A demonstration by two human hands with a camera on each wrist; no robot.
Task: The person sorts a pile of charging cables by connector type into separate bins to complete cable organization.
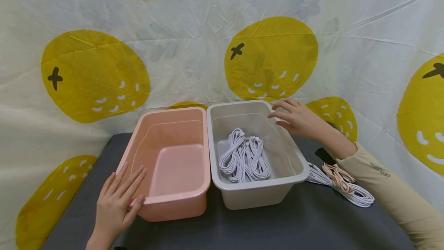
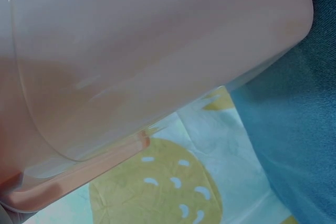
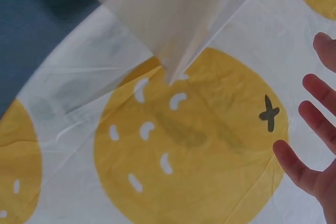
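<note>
My left hand [image 1: 118, 198] rests with spread fingers on the near left corner of a pink plastic bin [image 1: 180, 196]. That bin's floor is bare, and its wall fills much of the left wrist view. Beside it stands a grey bin [image 1: 258, 194] holding several bundled white cables [image 1: 243, 161]. Over the grey bin's far right rim hovers my right hand [image 1: 295, 118], fingers spread and nothing in them. In the right wrist view, its fingertips [image 3: 286, 153] show apart at the right edge.
Right of the grey bin, under my right forearm, lie more white cables [image 1: 359, 196] and a peach-coloured cable bundle [image 1: 340, 176] on the dark tabletop [image 1: 256, 230]. A white cloth with yellow fruit prints [image 1: 187, 61] hangs behind the bins.
</note>
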